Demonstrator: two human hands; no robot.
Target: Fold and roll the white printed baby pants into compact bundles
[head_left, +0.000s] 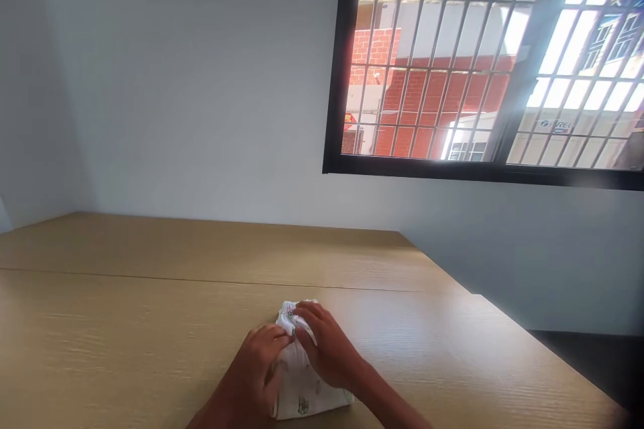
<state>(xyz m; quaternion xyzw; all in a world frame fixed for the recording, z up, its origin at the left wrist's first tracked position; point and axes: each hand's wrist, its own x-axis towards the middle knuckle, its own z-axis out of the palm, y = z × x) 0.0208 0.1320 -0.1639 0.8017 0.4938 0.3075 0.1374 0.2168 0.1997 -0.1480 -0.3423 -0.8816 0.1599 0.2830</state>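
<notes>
- White cloth (302, 392), folded into a compact bundle, lies on a pale wooden table (125, 348) at the near side, low and just left of center in the head camera's view. Small printed marks show on it, one of them dark and close to the near edge.
- A person's left hand (257, 358) bends over the cloth's left side, fingertips touching its upper part. Whether the fingers pinch the fabric or merely press on it, one cannot tell.
- The right hand (329, 348) reaches over the cloth's upper right side, palm down, fingers spread across the far end and thumb angled toward the left hand's fingertips. Its hold, too, cannot be told: the palm hides part of the fabric.
- Between the hands, the far end of the cloth looks wrinkled, while the near end lies flatter.
- Beyond the cloth, a thin seam (201, 280) runs across the tabletop.
- Behind the table rises a plain pale wall (191, 80). At upper right, a window in a dark frame (427, 166), crossed by metal bars, looks out on red brickwork (443, 100) and bright sunlight.
</notes>
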